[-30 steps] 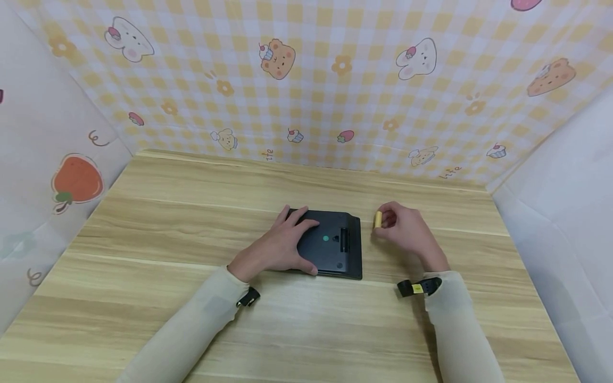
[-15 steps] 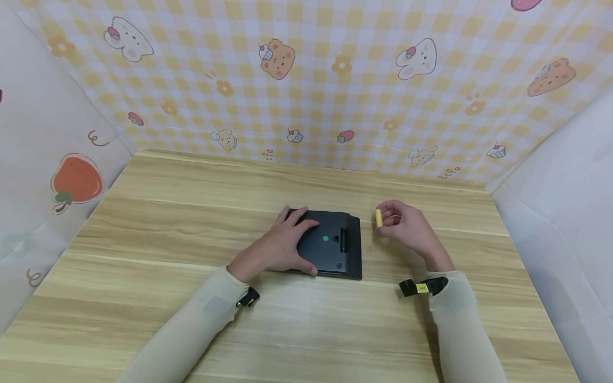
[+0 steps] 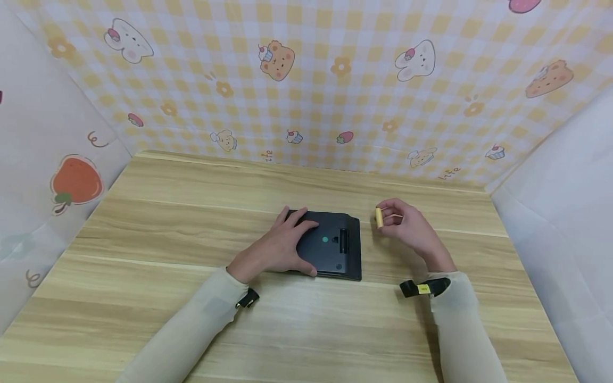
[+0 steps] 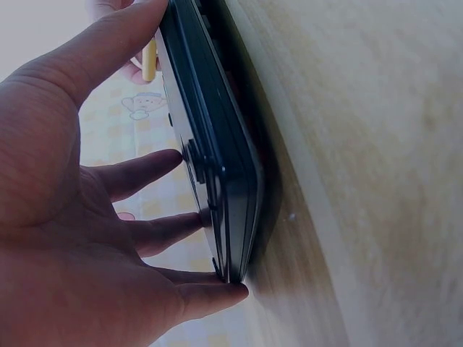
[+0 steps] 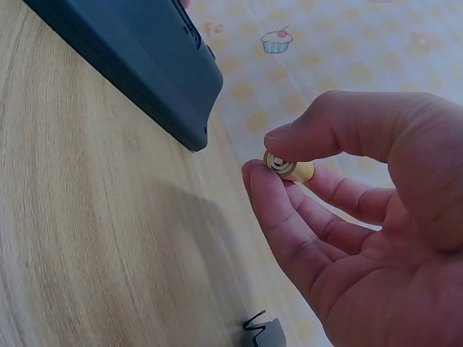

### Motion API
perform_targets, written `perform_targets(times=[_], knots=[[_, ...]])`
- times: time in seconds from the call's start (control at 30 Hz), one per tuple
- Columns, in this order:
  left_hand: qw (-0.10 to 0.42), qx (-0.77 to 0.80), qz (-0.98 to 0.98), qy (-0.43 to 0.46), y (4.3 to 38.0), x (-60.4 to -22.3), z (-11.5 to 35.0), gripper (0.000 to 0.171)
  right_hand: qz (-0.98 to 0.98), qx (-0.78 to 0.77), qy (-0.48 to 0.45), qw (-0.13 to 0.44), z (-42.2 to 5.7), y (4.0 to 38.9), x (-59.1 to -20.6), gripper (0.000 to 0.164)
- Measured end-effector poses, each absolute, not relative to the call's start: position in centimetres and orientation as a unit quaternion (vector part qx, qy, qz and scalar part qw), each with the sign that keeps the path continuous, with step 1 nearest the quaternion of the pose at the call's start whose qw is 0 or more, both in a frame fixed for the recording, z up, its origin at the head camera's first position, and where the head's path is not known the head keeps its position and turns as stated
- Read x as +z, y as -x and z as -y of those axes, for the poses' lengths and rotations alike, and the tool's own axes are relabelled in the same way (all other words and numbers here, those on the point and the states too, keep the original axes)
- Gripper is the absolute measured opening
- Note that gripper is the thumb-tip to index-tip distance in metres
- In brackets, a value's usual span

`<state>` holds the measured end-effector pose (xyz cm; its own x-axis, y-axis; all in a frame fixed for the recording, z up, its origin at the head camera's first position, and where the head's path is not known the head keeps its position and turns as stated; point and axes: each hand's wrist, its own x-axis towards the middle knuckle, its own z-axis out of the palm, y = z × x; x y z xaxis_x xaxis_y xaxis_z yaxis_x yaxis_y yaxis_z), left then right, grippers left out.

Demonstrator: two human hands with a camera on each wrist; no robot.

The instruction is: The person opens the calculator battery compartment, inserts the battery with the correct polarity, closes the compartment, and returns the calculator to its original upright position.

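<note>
A black calculator (image 3: 322, 242) lies face down on the wooden table, its back showing a green dot and an open battery slot (image 3: 344, 241). My left hand (image 3: 282, 244) spans its left part, thumb at the near edge and fingers spread over the back and far edge, gripping it. In the left wrist view, fingertips (image 4: 230, 290) touch the calculator's corner. To the right of the calculator, my right hand (image 3: 404, 226) pinches a yellow battery (image 3: 379, 218) between thumb and fingers, above the table. The right wrist view shows the battery's round end (image 5: 279, 162) facing the camera.
A small dark piece (image 5: 269, 332) with a thin clip-like tab shows at the bottom of the right wrist view. Behind the wooden table (image 3: 306, 330) hangs a yellow checked cloth (image 3: 311, 96); white cloth (image 3: 560, 223) closes off both sides.
My right hand has shifted slightly right, away from the calculator, and the battery's tilt has changed a little in its fingers. The left hand and the calculator stay in place.
</note>
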<state>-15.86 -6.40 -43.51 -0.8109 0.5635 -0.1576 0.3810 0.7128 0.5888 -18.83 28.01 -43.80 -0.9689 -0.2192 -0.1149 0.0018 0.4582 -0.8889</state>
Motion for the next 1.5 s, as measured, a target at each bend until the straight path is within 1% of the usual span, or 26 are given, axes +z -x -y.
perform_targets(times=[0.33, 1.5], knots=[[0.166, 0.275, -0.911, -0.257, 15.8, -43.4, 6.3, 0.104, -0.833, -0.536, 0.076, 0.115, -27.9, 18.7, -43.4, 0.056], [0.167, 0.273, -0.911, -0.261, 16.1, -43.8, 6.4, 0.105, -0.827, -0.542, 0.079, 0.123, -27.3, 18.4, -42.7, 0.055]])
